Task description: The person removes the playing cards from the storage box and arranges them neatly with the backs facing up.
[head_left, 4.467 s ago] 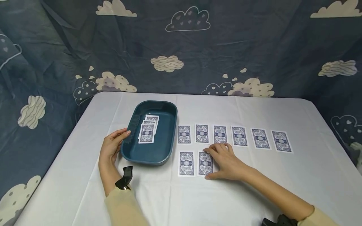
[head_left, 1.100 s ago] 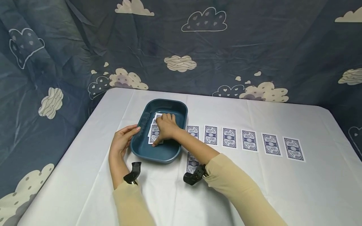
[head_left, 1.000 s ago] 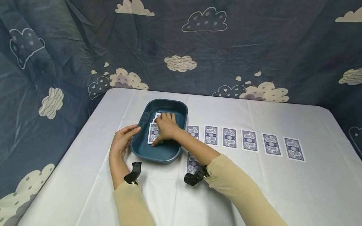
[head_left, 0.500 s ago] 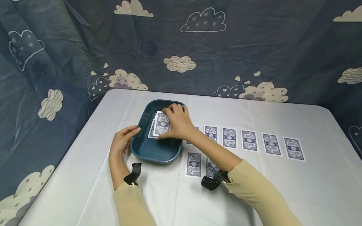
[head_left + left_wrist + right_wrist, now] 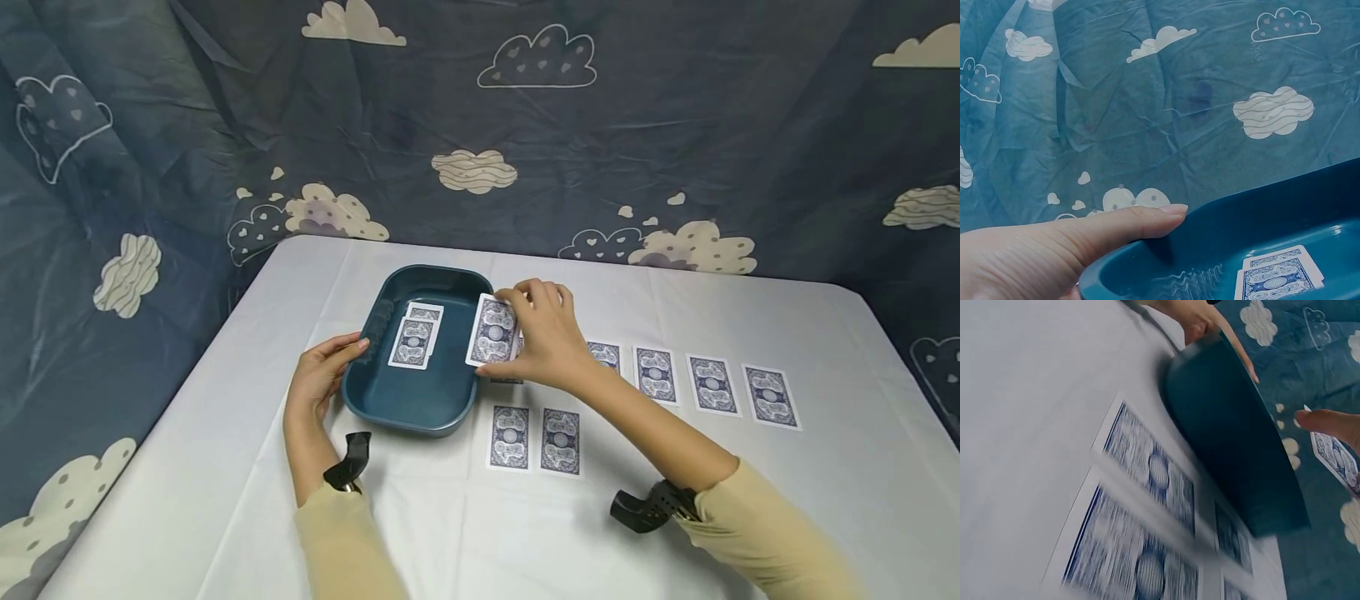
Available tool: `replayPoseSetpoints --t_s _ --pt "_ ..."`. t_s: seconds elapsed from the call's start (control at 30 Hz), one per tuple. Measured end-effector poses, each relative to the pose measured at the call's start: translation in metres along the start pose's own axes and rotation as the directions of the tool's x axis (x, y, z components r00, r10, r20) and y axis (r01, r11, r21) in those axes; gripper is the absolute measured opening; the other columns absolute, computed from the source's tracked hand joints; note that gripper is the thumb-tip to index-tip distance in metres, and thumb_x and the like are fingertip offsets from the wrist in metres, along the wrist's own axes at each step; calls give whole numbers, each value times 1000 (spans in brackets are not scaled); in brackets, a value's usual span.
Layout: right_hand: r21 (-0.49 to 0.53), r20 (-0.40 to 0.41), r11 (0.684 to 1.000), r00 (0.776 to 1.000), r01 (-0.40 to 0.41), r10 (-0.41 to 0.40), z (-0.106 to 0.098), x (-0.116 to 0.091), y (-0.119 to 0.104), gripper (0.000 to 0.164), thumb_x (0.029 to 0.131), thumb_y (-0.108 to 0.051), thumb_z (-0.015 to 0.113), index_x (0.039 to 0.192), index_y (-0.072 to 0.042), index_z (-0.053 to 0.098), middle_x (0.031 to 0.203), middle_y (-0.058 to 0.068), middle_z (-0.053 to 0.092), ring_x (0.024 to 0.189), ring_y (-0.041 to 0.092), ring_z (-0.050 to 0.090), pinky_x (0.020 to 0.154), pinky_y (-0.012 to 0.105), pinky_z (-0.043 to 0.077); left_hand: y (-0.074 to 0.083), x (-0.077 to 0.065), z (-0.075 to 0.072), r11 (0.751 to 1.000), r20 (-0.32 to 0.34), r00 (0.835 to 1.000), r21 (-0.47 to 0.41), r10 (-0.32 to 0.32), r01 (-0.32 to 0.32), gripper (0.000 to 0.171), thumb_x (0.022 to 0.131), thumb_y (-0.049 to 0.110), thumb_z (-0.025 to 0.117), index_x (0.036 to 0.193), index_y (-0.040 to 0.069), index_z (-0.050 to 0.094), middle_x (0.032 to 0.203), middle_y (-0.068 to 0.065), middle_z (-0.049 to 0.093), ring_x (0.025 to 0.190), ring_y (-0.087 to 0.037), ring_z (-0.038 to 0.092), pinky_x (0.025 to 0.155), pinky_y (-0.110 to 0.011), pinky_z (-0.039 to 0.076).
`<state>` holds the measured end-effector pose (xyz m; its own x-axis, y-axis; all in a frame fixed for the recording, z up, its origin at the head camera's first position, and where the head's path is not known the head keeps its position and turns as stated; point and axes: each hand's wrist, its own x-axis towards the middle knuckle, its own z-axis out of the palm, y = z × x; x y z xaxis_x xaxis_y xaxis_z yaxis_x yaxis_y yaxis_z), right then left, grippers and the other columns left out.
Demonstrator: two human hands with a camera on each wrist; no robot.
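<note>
My left hand (image 5: pixel 318 379) grips the left rim of a dark teal tray (image 5: pixel 408 408), its thumb lying over the edge in the left wrist view. Inside the tray, overlapping blue-backed playing cards (image 5: pixel 411 343) lie face down. My right hand (image 5: pixel 551 342) pinches another playing card (image 5: pixel 492 332) by its ends, thumb at the near edge and fingers at the far one. That card is raised, back up, over the tray's right rim. In the right wrist view, the thumb and the held card (image 5: pixel 1335 453) appear above the tray's side (image 5: pixel 1229 425).
Right of the tray, face-down cards form a back row, including a far-right card (image 5: pixel 771 396); my right hand and its card hide part of this row. Two cards (image 5: pixel 510 437) lie in a nearer row on the white tablecloth (image 5: pixel 465 533). A cloud-patterned curtain (image 5: pixel 420 117) hangs behind.
My right hand has gone from the second near-row card into the tray, picked up a playing card there, and carried it right to the rim. My left hand has stayed on the tray.
</note>
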<state>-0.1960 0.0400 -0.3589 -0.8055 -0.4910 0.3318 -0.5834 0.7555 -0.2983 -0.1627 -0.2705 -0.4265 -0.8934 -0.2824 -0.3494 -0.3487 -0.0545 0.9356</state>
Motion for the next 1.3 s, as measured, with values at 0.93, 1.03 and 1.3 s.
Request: replayPoseSetpoints --t_s 0.93,1.03,1.3 --pt "-37 167 997 984 -60 66 -17 -160 71 95 51 -69 75 117 -3 56 106 10 51 102 29 45 97 56 21 5 -1 -6 999 18 1000 -37 19 -18 36 74 31 78 106 17 67 91 12 62 83 -3 58 66 -19 50" --pt "-30 167 998 984 -58 62 -15 -161 72 95 52 -70 74 117 -3 57 106 10 50 102 29 46 97 56 21 3 1 -4 1000 16 1000 -29 4 -4 41 73 33 78 109 16 66 94 12 62 89 -3 58 69 -18 50" --pt "5 180 998 982 -59 57 -14 -170 74 93 56 -70 71 122 -6 55 107 9 48 101 29 45 95 58 21 -4 0 0 1000 16 1000 -9 -7 8 51 75 34 77 119 12 62 101 10 61 94 -3 58 74 -18 49"
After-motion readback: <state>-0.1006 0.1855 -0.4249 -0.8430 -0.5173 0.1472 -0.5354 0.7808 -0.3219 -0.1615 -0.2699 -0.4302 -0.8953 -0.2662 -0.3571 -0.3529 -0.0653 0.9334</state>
